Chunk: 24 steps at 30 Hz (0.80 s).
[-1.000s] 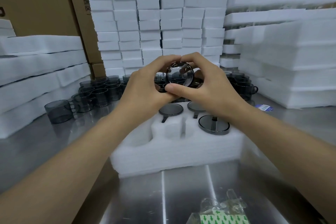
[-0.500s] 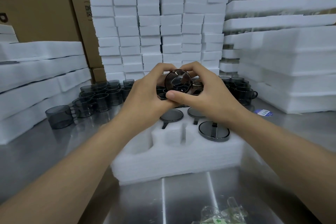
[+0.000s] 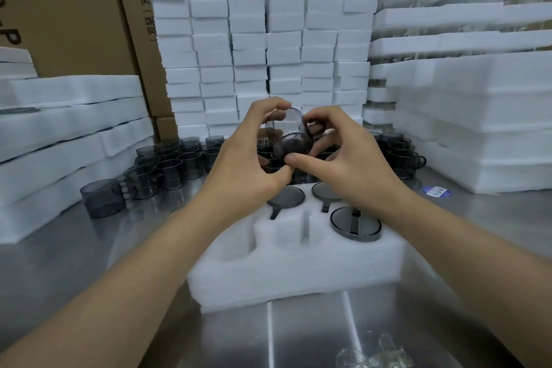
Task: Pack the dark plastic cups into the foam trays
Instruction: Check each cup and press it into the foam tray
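Note:
Both hands hold one dark see-through cup (image 3: 291, 136) in the air above the far end of a white foam tray (image 3: 298, 275). My left hand (image 3: 248, 158) grips its left side and my right hand (image 3: 346, 158) its right, near the handle. The cup is tilted, its round base turned down toward me. Three cups sit upside down in the tray's pockets: one at the right (image 3: 355, 223) and two further back (image 3: 286, 197) (image 3: 327, 190). The pockets at the tray's near left hold nothing.
Several loose dark cups (image 3: 167, 167) stand on the steel table behind and left of the tray, more (image 3: 400, 155) at the right. Stacked foam trays (image 3: 257, 39) wall in the back, left and right. Cardboard boxes (image 3: 59, 9) stand behind. Clear plastic bits (image 3: 373, 355) lie near the front edge.
The cup has been turned in both hands: its round face pointed at me before, and now it tilts with the handle showing at the right. The view has shifted slightly upward.

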Available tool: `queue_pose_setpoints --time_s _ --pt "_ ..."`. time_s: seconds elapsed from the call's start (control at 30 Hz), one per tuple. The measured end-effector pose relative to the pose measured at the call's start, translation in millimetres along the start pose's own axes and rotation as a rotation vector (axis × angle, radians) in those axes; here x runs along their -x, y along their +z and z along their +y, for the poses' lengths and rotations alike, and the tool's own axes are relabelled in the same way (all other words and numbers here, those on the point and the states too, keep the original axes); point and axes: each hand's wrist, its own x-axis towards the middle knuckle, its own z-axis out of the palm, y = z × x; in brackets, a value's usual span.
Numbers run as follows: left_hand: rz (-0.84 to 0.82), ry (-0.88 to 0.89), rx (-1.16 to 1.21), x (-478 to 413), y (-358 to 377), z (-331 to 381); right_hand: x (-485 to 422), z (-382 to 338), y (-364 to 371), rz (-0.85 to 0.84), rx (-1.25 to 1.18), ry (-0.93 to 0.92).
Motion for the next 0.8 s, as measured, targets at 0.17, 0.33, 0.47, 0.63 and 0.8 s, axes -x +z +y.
queue_pose_setpoints --time_s 0.17,0.33,0.47,0.63,0.8 --pt "0.045 -0.019 0.022 -2 0 -3 -4 4 -1 0.031 0.089 -0.104" --pt "0.065 -0.033 0.088 -4 1 -8 -4 7 -2 0.028 0.108 -0.115" --pt "-0.003 -0.039 0.089 -4 2 -9 -4 11 -2 0.016 0.202 -0.082" --pt "0.035 0.025 -0.126 -4 0 -12 -4 10 -2 0.053 0.323 -0.139" --pt "0.049 -0.041 -0.099 -5 -1 -13 -5 7 -3 0.019 0.380 -0.181"
